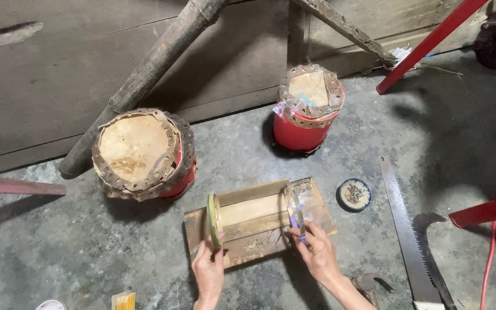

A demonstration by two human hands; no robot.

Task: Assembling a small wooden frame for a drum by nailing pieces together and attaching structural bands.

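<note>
Wooden board (254,221) flat on the concrete floor (58,252), just ahead of both hands, long axis running left to right between them. Left hand (209,270) closed on a green hoop (213,219) standing on edge at the board's left end. Right hand (317,250) pinches a second hoop (297,209) at the right end. Beyond the hands: two red drums (144,155). Right of the right hand: saw (404,229).

Small yellow packet (124,300) at the bottom edge, on the concrete floor (58,252).
</note>
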